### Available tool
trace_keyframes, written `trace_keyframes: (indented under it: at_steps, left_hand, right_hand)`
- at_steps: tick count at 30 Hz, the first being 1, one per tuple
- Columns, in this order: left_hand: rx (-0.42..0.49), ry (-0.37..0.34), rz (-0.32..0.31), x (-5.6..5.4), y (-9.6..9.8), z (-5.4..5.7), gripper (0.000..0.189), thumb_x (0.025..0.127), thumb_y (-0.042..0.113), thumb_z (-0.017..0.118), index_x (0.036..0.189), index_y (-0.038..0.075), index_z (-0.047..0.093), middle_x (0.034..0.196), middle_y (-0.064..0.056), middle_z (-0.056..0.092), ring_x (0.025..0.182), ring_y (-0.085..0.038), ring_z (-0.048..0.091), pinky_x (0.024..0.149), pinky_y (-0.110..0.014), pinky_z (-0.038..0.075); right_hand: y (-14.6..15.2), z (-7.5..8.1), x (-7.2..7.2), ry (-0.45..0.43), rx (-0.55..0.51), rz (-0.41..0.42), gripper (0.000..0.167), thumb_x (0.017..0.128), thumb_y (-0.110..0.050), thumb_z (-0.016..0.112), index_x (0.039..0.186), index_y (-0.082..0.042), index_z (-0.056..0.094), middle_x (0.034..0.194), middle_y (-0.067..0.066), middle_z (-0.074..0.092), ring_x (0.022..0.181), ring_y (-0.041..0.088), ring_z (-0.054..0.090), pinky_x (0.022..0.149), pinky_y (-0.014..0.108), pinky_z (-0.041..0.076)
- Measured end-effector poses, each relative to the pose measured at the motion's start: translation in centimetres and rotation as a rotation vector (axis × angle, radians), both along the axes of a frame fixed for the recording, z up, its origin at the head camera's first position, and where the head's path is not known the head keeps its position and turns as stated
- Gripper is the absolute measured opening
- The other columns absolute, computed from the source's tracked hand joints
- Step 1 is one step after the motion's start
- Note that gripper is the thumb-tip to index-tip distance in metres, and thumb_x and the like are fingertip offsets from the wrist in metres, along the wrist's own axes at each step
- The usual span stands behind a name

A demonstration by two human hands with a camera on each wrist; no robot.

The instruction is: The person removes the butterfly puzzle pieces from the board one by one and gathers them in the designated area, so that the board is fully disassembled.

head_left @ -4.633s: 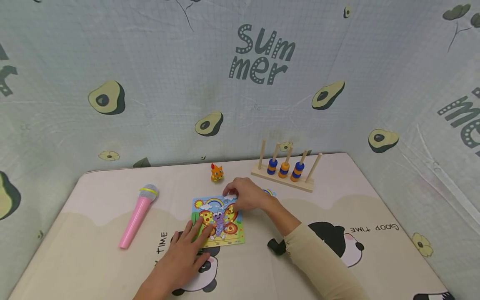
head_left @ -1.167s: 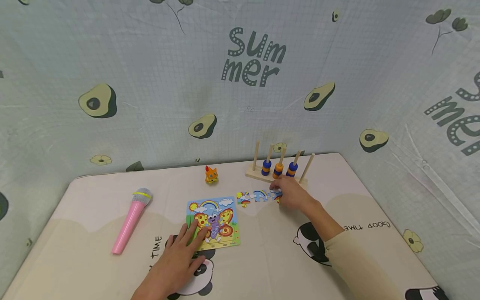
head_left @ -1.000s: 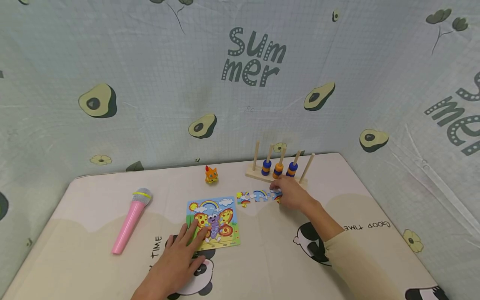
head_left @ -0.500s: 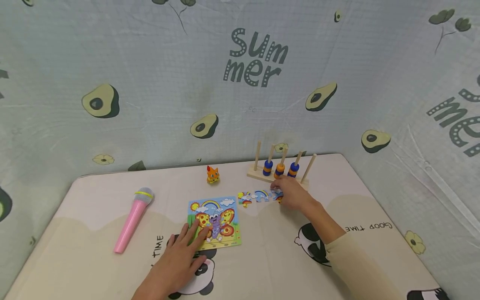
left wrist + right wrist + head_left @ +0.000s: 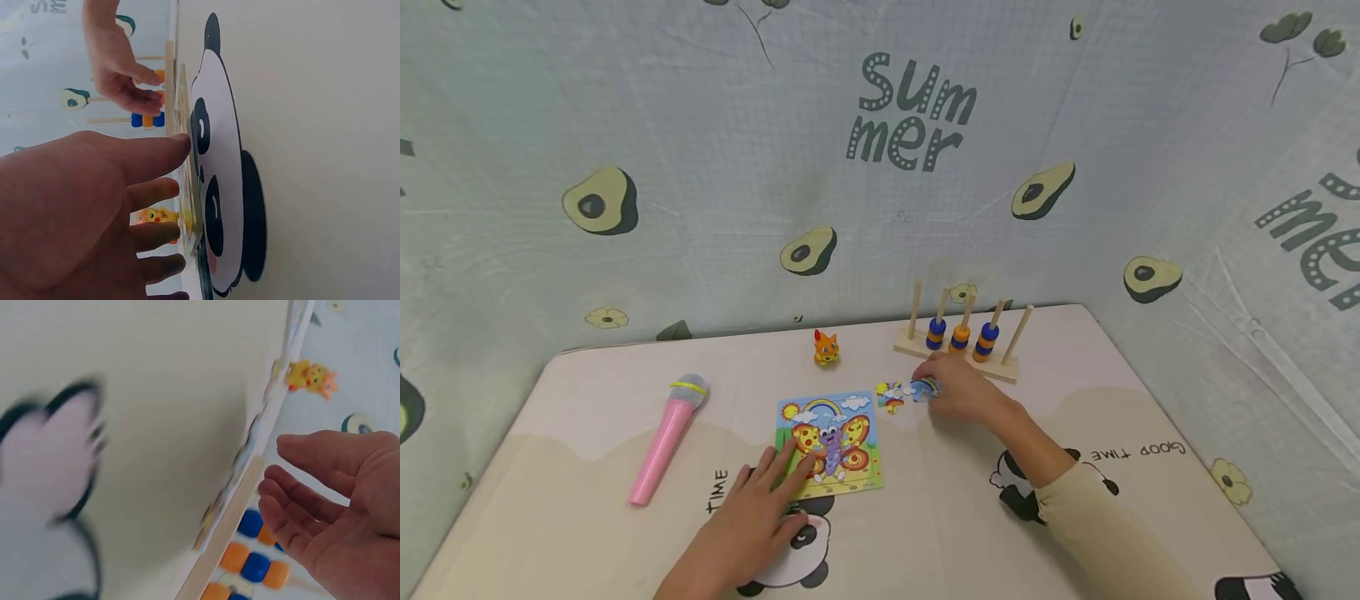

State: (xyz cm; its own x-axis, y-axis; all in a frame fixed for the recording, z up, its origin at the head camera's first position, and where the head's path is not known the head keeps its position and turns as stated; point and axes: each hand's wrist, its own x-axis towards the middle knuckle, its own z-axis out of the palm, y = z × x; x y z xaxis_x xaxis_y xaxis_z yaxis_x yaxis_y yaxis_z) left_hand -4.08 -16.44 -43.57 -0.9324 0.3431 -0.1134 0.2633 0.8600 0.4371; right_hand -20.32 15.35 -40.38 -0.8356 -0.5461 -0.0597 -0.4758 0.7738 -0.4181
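Note:
A square butterfly jigsaw puzzle (image 5: 867, 471) lies flat on the table. My left hand (image 5: 752, 512) rests at its lower left corner, fingers spread and nearly straight over the picture; the left wrist view shows the thumb (image 5: 156, 156) at the board's near edge. To the right of the board lie loose puzzle pieces: one with a mushroom (image 5: 891, 397) and one with a rainbow (image 5: 921, 389). Over the rainbow piece hovers my right hand (image 5: 966, 392), covering the spot farther right. In the right wrist view its thumb and fingers stand apart with nothing between them.
A wooden bead rack (image 5: 1003, 367) with blue and orange beads stands right behind my right hand. An orange toy animal (image 5: 826, 350) stands behind the board. The pink toy microphone (image 5: 664, 450) lies at left. Fabric walls rise behind the table.
My right hand first went from the board's top right corner rightward to a third piece. Within the last half second it has shifted left over the rainbow piece. The left hand stays put.

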Motion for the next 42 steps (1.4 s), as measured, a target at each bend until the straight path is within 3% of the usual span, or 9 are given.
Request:
trace_keyframes:
  at_steps: [8, 15, 20, 29, 37, 42]
  left_hand:
    - [-0.004, -0.093, -0.046, 0.9, -0.7, 0.1, 0.066, 0.101, 0.043, 0.065, 0.159, 0.019, 0.045, 0.174, -0.009, 0.024, 0.159, -0.041, 0.024, 0.125, -0.067, 0.021]
    - [0.007, -0.055, -0.090, 1.4, -1.2, -0.4, 0.066, 0.101, 0.040, 0.065, 0.159, 0.015, 0.045, 0.172, -0.011, 0.029, 0.157, -0.043, 0.028, 0.122, -0.070, 0.025]
    - [-0.026, -0.022, -0.116, 1.6, -1.5, -0.6, 0.067, 0.102, 0.041, 0.064, 0.160, 0.015, 0.044, 0.171, -0.011, 0.030, 0.156, -0.043, 0.030, 0.119, -0.071, 0.029]
    - [-0.013, -0.028, -0.135, 1.5, -1.6, -0.8, 0.069, 0.101, 0.041, 0.065, 0.160, 0.015, 0.042, 0.172, -0.010, 0.029, 0.157, -0.043, 0.029, 0.118, -0.070, 0.031]
    - [-0.007, 0.000, -0.140, 1.6, -1.8, -0.6, 0.067, 0.102, 0.040, 0.063, 0.160, 0.014, 0.042, 0.172, -0.011, 0.028, 0.156, -0.044, 0.030, 0.116, -0.073, 0.033]
    - [0.000, -0.050, -0.134, 1.5, -1.8, -0.7, 0.069, 0.102, 0.044, 0.063, 0.162, 0.017, 0.040, 0.172, -0.010, 0.028, 0.157, -0.043, 0.028, 0.117, -0.073, 0.030]
  right_hand:
    - [-3.4, -0.2, 0.7, -0.057, -0.083, 0.095, 0.035, 0.088, 0.003, 0.069, 0.123, 0.000, 0.073, 0.120, 0.013, 0.070, 0.110, 0.028, 0.065, 0.096, 0.042, 0.056]
    - [-6.5, 0.5, 1.6, -0.133, -0.131, 0.161, 0.035, 0.091, 0.001, 0.070, 0.126, -0.005, 0.073, 0.123, 0.011, 0.069, 0.113, 0.027, 0.065, 0.097, 0.041, 0.056]
    - [-8.8, 0.8, 2.0, -0.184, -0.133, 0.212, 0.034, 0.093, -0.003, 0.072, 0.127, -0.009, 0.074, 0.124, 0.007, 0.070, 0.112, 0.025, 0.064, 0.092, 0.030, 0.055]
    - [-12.2, 0.4, 2.3, -0.223, -0.065, 0.235, 0.034, 0.093, -0.008, 0.076, 0.127, -0.013, 0.074, 0.120, 0.002, 0.069, 0.109, 0.016, 0.062, 0.092, 0.022, 0.053]
    - [-14.5, -0.9, 2.5, -0.186, 0.008, 0.250, 0.040, 0.091, -0.011, 0.078, 0.130, -0.018, 0.073, 0.122, -0.001, 0.065, 0.110, 0.011, 0.059, 0.098, 0.024, 0.052]
    - [-15.5, -1.2, 2.7, -0.173, 0.069, 0.250, 0.043, 0.092, -0.015, 0.079, 0.134, -0.019, 0.071, 0.127, -0.002, 0.062, 0.115, 0.012, 0.054, 0.101, 0.025, 0.050]
